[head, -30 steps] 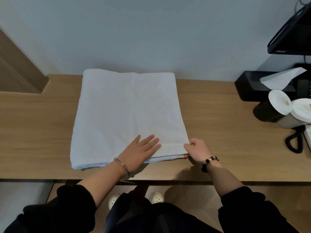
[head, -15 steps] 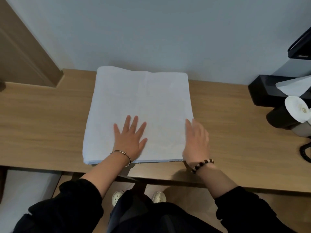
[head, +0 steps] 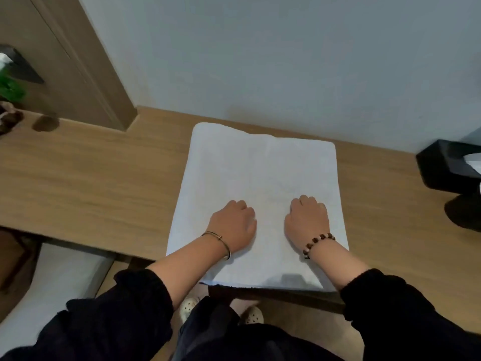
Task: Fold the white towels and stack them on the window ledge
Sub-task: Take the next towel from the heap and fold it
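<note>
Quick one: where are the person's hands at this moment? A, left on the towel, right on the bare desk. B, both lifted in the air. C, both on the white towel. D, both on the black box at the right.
C: the left hand and the right hand both rest, fingers curled, on the white towel spread on the desk.

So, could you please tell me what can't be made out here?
Head view only:
The left hand and right hand: fingertips curled under, so a grip on the towel is unclear.
The black box: cut off by the right edge.
The green object: blurred, cut by the left edge.
</note>
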`<state>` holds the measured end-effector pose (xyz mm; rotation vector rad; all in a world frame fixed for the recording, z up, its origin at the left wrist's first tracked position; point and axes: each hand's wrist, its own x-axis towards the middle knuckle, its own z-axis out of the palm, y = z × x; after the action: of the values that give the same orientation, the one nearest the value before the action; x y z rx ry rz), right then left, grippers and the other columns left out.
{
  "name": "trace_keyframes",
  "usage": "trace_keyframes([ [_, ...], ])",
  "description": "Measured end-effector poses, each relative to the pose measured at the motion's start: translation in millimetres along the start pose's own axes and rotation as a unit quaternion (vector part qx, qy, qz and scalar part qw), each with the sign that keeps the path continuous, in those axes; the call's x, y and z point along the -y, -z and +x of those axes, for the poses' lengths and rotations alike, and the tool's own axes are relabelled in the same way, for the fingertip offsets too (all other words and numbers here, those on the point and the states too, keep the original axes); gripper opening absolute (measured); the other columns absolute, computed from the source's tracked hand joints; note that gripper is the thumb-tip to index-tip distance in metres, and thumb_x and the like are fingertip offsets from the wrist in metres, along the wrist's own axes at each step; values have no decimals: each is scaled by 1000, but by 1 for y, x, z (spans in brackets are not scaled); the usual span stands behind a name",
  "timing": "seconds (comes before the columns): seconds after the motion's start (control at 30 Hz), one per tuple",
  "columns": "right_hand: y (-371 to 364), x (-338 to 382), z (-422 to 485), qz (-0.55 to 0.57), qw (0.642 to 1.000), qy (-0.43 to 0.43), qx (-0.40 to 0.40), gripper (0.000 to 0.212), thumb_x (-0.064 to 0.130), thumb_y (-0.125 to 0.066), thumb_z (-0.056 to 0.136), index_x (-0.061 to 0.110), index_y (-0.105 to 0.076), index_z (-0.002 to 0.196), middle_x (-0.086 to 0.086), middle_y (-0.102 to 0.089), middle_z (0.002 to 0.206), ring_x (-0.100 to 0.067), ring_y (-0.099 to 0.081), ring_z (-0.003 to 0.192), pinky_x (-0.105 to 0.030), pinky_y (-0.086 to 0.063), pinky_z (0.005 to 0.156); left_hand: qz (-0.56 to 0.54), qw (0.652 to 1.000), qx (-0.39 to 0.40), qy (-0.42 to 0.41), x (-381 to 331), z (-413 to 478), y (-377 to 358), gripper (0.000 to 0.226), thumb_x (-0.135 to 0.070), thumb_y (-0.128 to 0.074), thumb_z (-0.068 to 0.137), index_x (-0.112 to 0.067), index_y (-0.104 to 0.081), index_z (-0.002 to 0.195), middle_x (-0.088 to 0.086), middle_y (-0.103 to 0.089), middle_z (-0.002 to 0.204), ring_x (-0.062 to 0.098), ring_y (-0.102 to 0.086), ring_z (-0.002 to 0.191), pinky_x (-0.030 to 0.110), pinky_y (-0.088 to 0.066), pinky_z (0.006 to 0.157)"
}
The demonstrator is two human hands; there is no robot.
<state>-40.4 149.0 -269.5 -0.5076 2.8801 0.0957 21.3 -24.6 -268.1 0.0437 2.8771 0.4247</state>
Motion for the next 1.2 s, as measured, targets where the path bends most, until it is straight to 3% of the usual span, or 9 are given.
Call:
trace_keyframes([
  [0.07, -1, 14, 19, 29, 999, 31, -34, 49, 25, -16, 92, 14, -41, 133, -10, -37, 143, -25, -34, 130, -39, -24, 110, 37, 998, -50, 28, 12, 28, 10, 33, -23, -39, 95, -18, -52, 125, 4, -46, 132, 25, -37, 124, 36, -37, 91],
  [0.17, 6, 38, 60, 48, 996, 58, -44, 53, 30, -19, 101, 17, -10, 151, -5, 3, 160, -24, 2, 147, -45, -1, 118, 84, 990, -69, 94, 35, 74, 25, 49, -27, -28, 101, -24, -21, 149, 2, -9, 159, 26, -4, 146, 49, -13, 114],
  [0.23, 9, 44, 93, 44, 996, 67, -37, 55, 37, -17, 102, 22, 0, 152, -2, 11, 160, -22, 9, 146, -47, 2, 118, 118, 985, -47, 114, 53, 97, 26, 53, -38, -18, 102, -29, -2, 152, -3, 10, 160, 25, 13, 146, 57, -2, 113],
  [0.33, -3, 29, 127, 26, 997, 78, 12, 56, 46, -12, 100, 30, 3, 152, 5, 14, 159, -17, 13, 146, -50, 6, 117, 138, 981, -14, 137, 79, 107, 14, 56, -50, -9, 98, -37, 13, 148, -8, 21, 157, 20, 21, 144, 65, -1, 109],
  [0.57, -18, -28, 154, 53, 998, -14, -33, 58, 45, -13, 99, 28, 2, 152, 6, 11, 159, -12, 10, 146, -47, 6, 117, 106, 976, -54, 184, 89, 109, 0, 62, -55, -8, 95, -34, 13, 149, -8, 24, 156, 15, 24, 143, 64, 0, 110],
  [0.9, -23, -58, 153, 61, 988, -135, -53, 61, 45, -16, 98, 22, -1, 152, 0, 4, 160, -18, 4, 147, -50, -3, 117, 55, 961, -71, 262, 94, 115, -2, 61, -54, -8, 95, -35, 17, 147, -11, 27, 154, 22, 24, 143, 59, -17, 111],
  [1.07, -19, -72, 148, 67, 980, -188, -26, 62, 46, -14, 98, 21, 1, 153, -5, 3, 160, -23, 2, 147, -51, -2, 117, -49, 935, -111, 333, 102, 121, 6, 59, -53, -10, 96, -41, 20, 145, -8, 21, 157, 28, -2, 146, 49, -34, 106],
  [1.13, -18, -69, 150, 23, 981, -192, -36, 62, 44, -13, 98, 18, 4, 153, -8, 8, 159, -24, 6, 147, -51, 1, 117, -45, 927, -118, 353, 112, 127, 13, 58, -52, -9, 97, -40, 20, 145, -7, 19, 157, 29, 3, 146, 57, -20, 111],
  [1.2, -14, -60, 154, 0, 983, -172, -65, 62, 39, -16, 99, 14, 4, 152, -10, 12, 159, -26, 9, 146, -51, 2, 116, 44, 938, -127, 320, 115, 136, 20, 58, -49, -9, 98, -35, 17, 147, -5, 20, 157, 28, 15, 145, 61, -5, 111],
])
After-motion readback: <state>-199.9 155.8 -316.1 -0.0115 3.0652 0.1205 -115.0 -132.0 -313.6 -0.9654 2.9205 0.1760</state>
